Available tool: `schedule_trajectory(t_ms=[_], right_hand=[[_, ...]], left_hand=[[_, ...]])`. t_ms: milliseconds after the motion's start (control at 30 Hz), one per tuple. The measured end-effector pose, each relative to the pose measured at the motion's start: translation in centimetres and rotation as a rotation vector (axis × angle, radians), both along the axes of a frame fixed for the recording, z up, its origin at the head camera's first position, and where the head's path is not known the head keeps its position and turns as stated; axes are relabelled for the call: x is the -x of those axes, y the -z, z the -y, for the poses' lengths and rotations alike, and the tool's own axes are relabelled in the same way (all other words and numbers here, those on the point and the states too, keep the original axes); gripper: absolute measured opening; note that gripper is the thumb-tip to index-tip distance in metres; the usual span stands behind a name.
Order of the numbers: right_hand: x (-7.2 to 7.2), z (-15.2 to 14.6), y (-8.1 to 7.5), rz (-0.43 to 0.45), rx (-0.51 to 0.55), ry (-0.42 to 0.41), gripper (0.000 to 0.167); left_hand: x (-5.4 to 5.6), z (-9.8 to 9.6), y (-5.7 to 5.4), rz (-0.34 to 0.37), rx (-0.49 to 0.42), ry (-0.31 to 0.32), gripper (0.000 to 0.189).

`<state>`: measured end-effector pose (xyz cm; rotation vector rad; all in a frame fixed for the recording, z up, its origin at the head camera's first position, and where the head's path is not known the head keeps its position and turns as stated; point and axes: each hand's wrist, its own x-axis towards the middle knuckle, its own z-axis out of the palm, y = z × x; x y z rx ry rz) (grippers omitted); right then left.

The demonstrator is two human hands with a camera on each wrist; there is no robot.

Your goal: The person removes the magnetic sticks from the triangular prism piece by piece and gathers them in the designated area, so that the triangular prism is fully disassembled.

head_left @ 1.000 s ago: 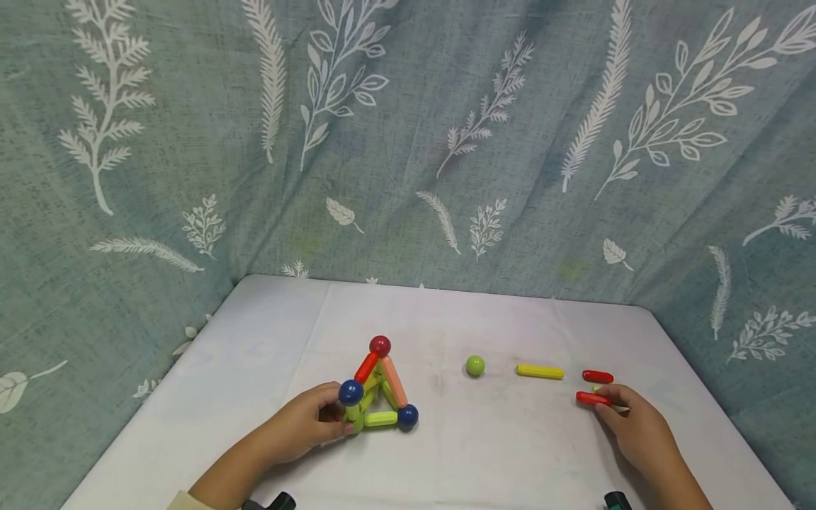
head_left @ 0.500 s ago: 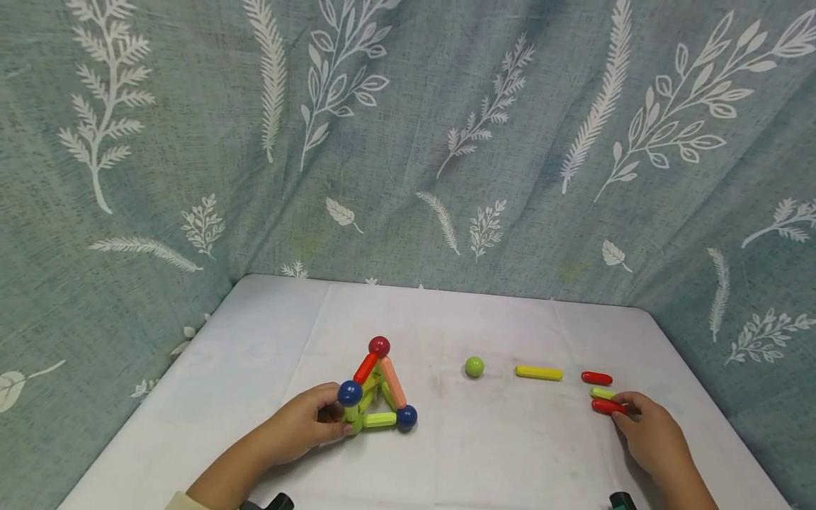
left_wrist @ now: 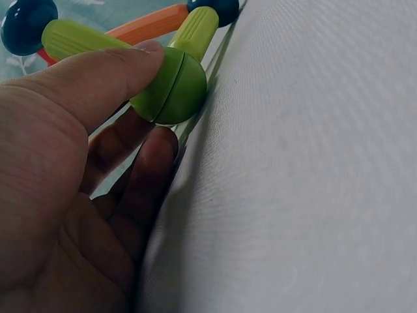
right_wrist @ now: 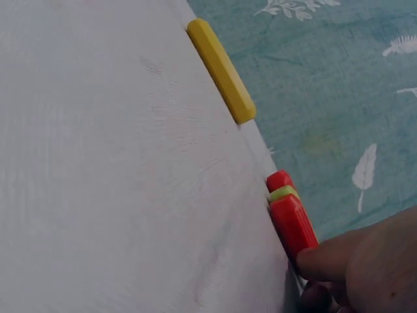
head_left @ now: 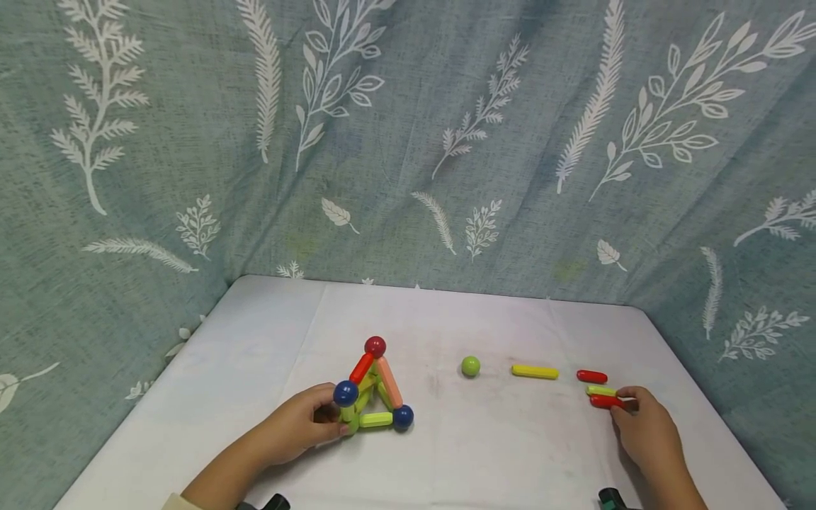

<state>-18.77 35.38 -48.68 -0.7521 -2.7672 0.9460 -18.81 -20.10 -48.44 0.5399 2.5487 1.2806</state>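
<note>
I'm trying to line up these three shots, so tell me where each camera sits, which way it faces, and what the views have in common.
Head: worn high, facing forward and down at the white table; shows both forearms, the left hand and the right hand.
Left wrist: low beside the left hand, facing along the table at the stick-and-ball pyramid; thumb and fingers show.
Right wrist: low behind the right hand, facing the red stick and yellow stick; a fingertip shows.
Shared: head and left wrist both see the pyramid; head and right wrist both see the sticks.
</note>
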Motion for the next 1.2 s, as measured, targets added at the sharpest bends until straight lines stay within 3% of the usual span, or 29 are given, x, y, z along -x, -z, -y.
schedule_trajectory(t_ms=[233,333,533,700,900,1033,1200], right_hand=[[-0.4,3.3,-1.2,-0.078,0.057,0.069,0.045],[-0.5,5.5,-2.1,-0.046,0.118,-0.007,0.043],[-1.2,11.2,-3.1,0.065,0.277,-0.249,0.03],[-1.7,15.4,-3.2,0.074,0.295,-0.419,0.021],[-1.2,19.2,-3.3,0.043,0.352,-0.585,0.022],[-0.8,21.7,-2.8,0.051,0.402,-0.678,0.027],[-0.4,24.3,-2.6,0.04,0.44,-0.727,0.033]], left_hand=[[-0.1,0.0,-0.1,-0.017,0.007,0.007,0.025],[0.0,0.0,-0.1,-0.027,0.006,0.015,0.024],[0.1,-0.1,-0.1,-0.016,-0.002,0.009,0.025],[0.0,0.0,-0.1,0.006,-0.002,-0.009,0.027],[0.1,0.1,-0.1,-0.001,0.0,-0.018,0.027],[0.0,0.1,-0.1,0.011,-0.009,-0.005,0.027],[0.0,0.0,-0.1,0.013,-0.01,0.002,0.027]])
